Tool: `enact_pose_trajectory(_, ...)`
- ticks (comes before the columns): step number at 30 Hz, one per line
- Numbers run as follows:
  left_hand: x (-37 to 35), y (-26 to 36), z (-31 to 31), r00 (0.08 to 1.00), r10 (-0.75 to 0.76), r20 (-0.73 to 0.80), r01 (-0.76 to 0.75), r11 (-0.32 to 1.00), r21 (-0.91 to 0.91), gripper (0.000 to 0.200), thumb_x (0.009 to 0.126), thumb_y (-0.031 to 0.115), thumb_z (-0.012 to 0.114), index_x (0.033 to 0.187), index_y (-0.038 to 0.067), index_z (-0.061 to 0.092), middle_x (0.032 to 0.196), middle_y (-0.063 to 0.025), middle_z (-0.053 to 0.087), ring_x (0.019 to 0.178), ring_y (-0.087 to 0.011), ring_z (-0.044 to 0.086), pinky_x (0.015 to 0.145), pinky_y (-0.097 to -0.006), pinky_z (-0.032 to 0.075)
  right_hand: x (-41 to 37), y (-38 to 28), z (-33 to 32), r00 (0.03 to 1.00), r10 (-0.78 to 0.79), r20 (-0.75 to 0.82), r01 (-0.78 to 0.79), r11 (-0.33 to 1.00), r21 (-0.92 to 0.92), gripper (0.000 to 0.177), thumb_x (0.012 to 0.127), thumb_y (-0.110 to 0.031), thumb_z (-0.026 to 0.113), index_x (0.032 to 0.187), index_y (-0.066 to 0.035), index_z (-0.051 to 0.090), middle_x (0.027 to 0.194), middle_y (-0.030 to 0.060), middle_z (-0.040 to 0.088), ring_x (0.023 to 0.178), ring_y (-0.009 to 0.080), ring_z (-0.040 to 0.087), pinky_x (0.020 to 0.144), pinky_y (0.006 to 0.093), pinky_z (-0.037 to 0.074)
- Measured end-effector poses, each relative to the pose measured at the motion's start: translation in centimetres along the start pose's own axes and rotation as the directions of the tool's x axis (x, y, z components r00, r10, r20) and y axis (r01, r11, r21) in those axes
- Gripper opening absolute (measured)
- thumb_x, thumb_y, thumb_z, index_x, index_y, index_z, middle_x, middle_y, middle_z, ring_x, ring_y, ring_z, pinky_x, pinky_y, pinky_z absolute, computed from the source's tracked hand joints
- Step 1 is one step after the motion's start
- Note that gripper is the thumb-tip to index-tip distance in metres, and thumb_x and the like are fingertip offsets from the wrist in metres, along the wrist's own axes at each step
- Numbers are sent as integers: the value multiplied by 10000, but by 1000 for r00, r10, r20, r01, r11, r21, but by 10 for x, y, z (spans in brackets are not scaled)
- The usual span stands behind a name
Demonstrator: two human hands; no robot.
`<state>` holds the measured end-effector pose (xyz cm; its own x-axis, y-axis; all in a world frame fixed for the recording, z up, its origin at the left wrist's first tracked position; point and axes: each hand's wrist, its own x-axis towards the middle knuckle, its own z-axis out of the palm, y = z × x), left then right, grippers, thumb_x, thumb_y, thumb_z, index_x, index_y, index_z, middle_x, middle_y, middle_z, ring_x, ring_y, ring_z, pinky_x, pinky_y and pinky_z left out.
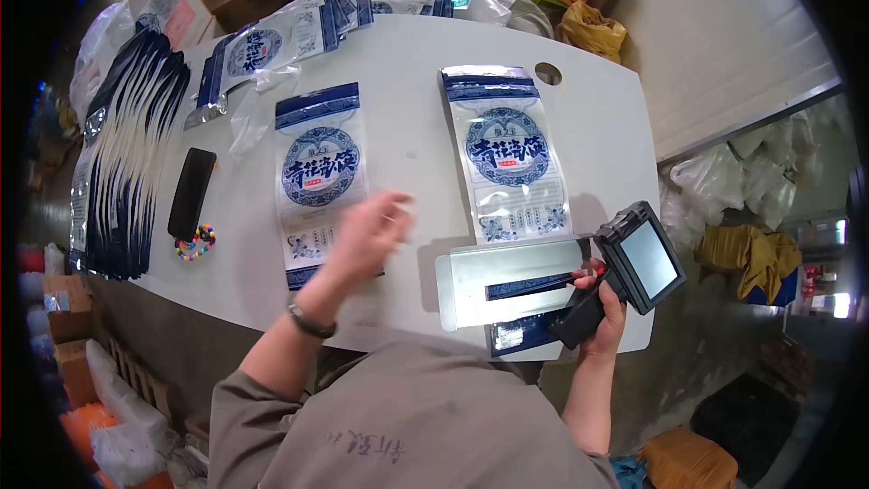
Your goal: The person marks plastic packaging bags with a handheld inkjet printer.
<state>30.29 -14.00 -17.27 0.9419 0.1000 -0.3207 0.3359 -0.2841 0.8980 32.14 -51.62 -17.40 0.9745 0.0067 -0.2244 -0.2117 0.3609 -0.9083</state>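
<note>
My left hand, smeared by motion, is over the lower right edge of a blue and white printed bag on the table. My right hand is wrapped round the black grip of a handheld device with a lit screen. The device is at the right end of a flat metal plate with a long slot. Through the slot shows a dark blue strip, and the plate lies across the lower part of a second printed bag.
A black phone with a beaded strap lies on the white table. Fanned bags are piled at the far left, more bags at the back left. The table has a round hole near its back right.
</note>
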Motion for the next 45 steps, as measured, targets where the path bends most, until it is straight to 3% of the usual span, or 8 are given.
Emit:
enact_pose_trajectory(2,6,9,44,949,-178,260,286,833,-474,349,1072,287,505,1323,57,584,1164,-70,658,1048,-138,633,884,-281,518,-2,-2,-1,1000,-5,17,5,1000,4,479,944,-240,600,1318,51,531,912,121,711,1081,271,621,1035,423,461)
enact_pose_trajectory(8,13,-21,90,956,-83,283,254,719,-647,545,1088,476,367,1401,63,534,1143,-66,644,913,-112,635,791,-266,530,-1,-14,-13,1000,-9,-9,10,999,41,502,962,-247,567,1362,44,481,912,111,706,1092,273,619,1023,413,475)
enact_pose_trajectory(9,4,4,80,929,-196,314,355,711,-607,619,1079,513,361,1392,6,528,1225,-136,648,1104,-191,642,920,-300,526,2,-17,-14,999,-3,-41,8,993,121,523,899,-171,640,1337,78,499,929,172,709,1065,295,631,995,418,500)
enact_pose_trajectory(13,-4,37,43,938,-41,345,272,705,-655,614,989,558,567,1318,40,598,1104,-113,689,928,-167,675,845,-290,530,19,-28,-10,1000,-27,-7,27,998,55,452,899,-134,651,1297,57,554,962,155,719,1081,269,635,1007,401,485)
enact_pose_trajectory(16,2,54,51,937,265,226,-301,943,141,383,946,337,707,1180,38,661,962,-81,704,864,-122,644,827,-267,504,35,-31,9,995,-31,99,35,998,-43,436,890,-117,673,1283,46,576,1043,163,712,1028,270,663,972,406,505)
enact_pose_trajectory(20,34,36,55,968,248,49,-239,962,-135,191,898,148,724,1024,12,677,874,-60,696,797,-117,636,745,-272,502,42,-47,32,992,-120,25,121,992,-37,434,880,-79,677,1276,65,570,984,157,714,994,275,681,918,392,535)
enact_pose_trajectory(28,81,21,49,950,310,-25,-304,942,146,270,879,185,754,1045,20,618,904,-140,711,833,-228,682,759,-345,521,22,-58,20,999,-28,24,32,987,-160,434,900,-155,648,1248,88,559,778,130,644,650,241,664,613,342,566)
enact_pose_trajectory(45,86,25,46,978,207,12,-202,939,279,256,913,230,696,1070,48,609,961,-175,706,884,-354,687,764,-429,522,26,-48,80,980,127,153,-6,788,-616,146,862,-16,669,997,18,625,750,53,632,633,130,623,571,287,520)
